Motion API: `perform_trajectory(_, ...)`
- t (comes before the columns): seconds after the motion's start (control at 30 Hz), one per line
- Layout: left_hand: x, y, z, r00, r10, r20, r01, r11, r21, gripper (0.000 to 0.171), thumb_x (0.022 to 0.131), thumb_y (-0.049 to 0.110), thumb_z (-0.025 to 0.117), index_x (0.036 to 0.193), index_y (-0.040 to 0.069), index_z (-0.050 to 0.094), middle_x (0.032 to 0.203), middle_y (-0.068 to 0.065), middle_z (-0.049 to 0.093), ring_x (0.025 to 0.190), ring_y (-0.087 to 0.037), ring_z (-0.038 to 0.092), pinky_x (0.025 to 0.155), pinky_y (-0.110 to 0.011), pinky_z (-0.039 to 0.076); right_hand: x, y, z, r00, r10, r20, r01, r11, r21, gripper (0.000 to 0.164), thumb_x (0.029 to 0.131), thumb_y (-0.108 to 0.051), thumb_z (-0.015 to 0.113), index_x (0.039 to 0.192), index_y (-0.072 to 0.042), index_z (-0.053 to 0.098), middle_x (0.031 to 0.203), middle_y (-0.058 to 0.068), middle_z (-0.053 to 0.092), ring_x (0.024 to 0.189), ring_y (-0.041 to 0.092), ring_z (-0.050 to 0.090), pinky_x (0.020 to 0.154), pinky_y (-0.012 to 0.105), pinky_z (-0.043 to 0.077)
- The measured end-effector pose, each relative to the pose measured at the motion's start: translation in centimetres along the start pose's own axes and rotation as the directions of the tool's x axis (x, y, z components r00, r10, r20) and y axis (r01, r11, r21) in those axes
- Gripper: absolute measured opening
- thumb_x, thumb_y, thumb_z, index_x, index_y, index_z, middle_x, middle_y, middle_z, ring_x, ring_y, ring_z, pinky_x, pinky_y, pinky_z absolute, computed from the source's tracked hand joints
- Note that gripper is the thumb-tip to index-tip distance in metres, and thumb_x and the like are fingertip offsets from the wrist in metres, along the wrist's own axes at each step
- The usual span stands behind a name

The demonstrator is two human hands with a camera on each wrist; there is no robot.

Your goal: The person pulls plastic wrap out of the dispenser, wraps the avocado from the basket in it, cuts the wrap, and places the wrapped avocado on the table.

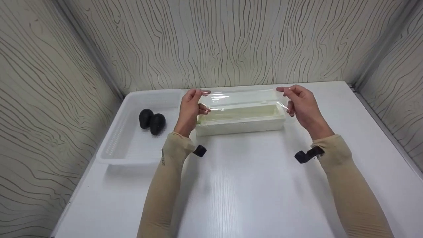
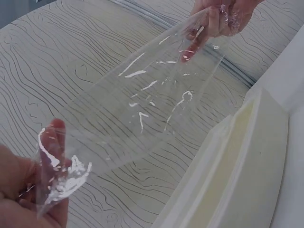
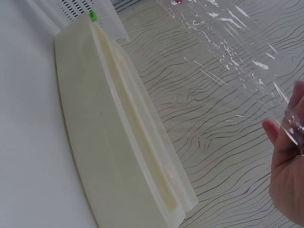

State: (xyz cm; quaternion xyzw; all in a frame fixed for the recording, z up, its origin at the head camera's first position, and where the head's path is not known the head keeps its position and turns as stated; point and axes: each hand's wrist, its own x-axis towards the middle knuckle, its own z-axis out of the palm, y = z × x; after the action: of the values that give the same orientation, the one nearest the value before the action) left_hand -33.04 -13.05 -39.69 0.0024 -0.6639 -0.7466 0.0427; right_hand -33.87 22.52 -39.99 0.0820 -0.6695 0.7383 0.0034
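A clear sheet of plastic wrap point(image 2: 137, 104) is stretched between both hands. My left hand point(image 1: 190, 110) pinches its left end, and my right hand point(image 1: 303, 104) pinches the right end. In the left wrist view the fingers point(image 2: 54, 142) show through the wrinkled film. Below and behind the film lies a long cream-white wrap dispenser box point(image 1: 241, 125), its lid raised at the back and its trough exposed. The right wrist view shows the box's long side point(image 3: 104, 123) with a small green piece point(image 3: 92, 15) at one end. Both hands are raised above the box.
To the left stands a white plastic basket point(image 1: 132, 160) with two dark, avocado-shaped objects point(image 1: 152, 121) in it. The white table point(image 1: 244, 191) meets wood-grain patterned panels point(image 1: 231, 43) at the back and sides. Each beige sleeve point(image 1: 168, 178) has a small black camera at the wrist.
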Motion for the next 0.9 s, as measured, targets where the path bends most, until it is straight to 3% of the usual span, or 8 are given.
perform_trajectory(0.2, -1.5, 0.6, -0.3, 0.999, 0.022, 0.030, -0.023, 0.999, 0.028, 0.028, 0.112, 0.026, 0.046, 0.114, 0.006, 0.065, 0.129, -0.010, 0.064, 0.053, -0.011, 0.060, 0.052, -0.020, 0.055, -1.1, -0.8, 0.0, 1.000, -0.005, 0.015, 0.005, 1.000, -0.009, 0.028, 0.103, -0.028, 0.066, 0.099, -0.002, 0.056, 0.122, 0.001, 0.073, 0.045, 0.004, 0.044, 0.040, 0.016, 0.037)
perform_trajectory(0.4, -4.0, 0.1, -0.8, 0.997, 0.002, 0.075, -0.002, 1.000, -0.005, 0.027, 0.112, 0.025, 0.047, 0.109, 0.004, 0.064, 0.128, -0.010, 0.066, 0.048, -0.009, 0.057, 0.048, -0.019, 0.052, -2.8, -1.0, -0.2, 0.999, -0.008, 0.039, 0.010, 0.999, -0.047, 0.029, 0.103, -0.028, 0.066, 0.099, 0.000, 0.058, 0.121, 0.000, 0.074, 0.041, 0.002, 0.042, 0.037, 0.015, 0.034)
perform_trajectory(0.7, -8.3, -1.9, -1.6, 0.993, -0.009, 0.115, 0.008, 1.000, 0.007, 0.027, 0.112, 0.023, 0.046, 0.110, 0.002, 0.063, 0.130, -0.013, 0.067, 0.047, -0.011, 0.057, 0.046, -0.020, 0.051, -5.9, -0.5, -0.6, 0.997, 0.037, 0.074, -0.027, 0.991, -0.131, 0.028, 0.104, -0.032, 0.063, 0.097, -0.005, 0.059, 0.121, -0.005, 0.076, 0.040, 0.000, 0.041, 0.036, 0.015, 0.033)
perform_trajectory(0.9, -10.9, -3.5, -2.0, 0.985, -0.056, 0.165, 0.055, 0.998, 0.014, 0.028, 0.112, 0.023, 0.046, 0.115, 0.000, 0.061, 0.127, -0.015, 0.067, 0.048, -0.011, 0.060, 0.047, -0.020, 0.053, -8.0, 0.7, -1.1, 0.993, 0.063, 0.104, -0.043, 0.982, -0.181, 0.027, 0.105, -0.032, 0.062, 0.095, -0.007, 0.059, 0.119, -0.009, 0.076, 0.039, -0.001, 0.040, 0.035, 0.014, 0.032)
